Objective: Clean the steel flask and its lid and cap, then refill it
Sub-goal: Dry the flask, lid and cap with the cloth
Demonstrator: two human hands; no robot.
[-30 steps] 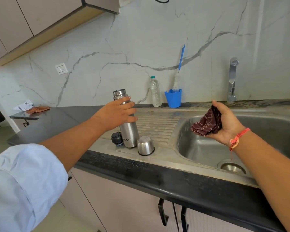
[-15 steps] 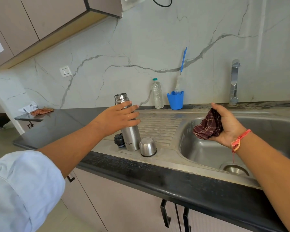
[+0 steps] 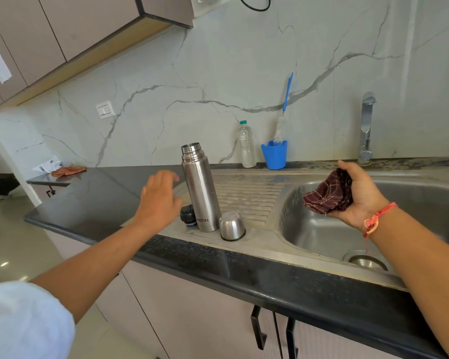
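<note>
At the far left of the black table (image 3: 88, 203) lie some crumpled paper (image 3: 46, 165) and an orange cloth (image 3: 68, 170), well away from everything else. My left hand (image 3: 160, 196) hovers over the table's edge where the steel drainboard (image 3: 246, 198) begins. Its fingers are loosely curved and hold nothing, and they sit just to the left of the flask without touching it, as far as I can see.

The black lid (image 3: 188, 215) rests on the drainboard, tucked between my left hand and the flask's base. The steel flask (image 3: 200, 187) stands upright with its mouth uncovered. Just to the right of its base, the steel cap (image 3: 231, 226) sits mouth-down.

Against the marble wall behind stand a clear water bottle (image 3: 246, 145) and a blue cup (image 3: 274, 154), with a blue-handled bottle brush (image 3: 287, 92) propped in the cup.

Further right is the sink (image 3: 322, 234), and my right hand (image 3: 360, 200) is held above the basin, palm turned towards me. Its fingers are curled round a bunched maroon cloth (image 3: 328, 194). An orange thread bracelet (image 3: 376, 220) circles that wrist. The tap (image 3: 366, 128) rises at the back of the sink, behind my right hand.
</note>
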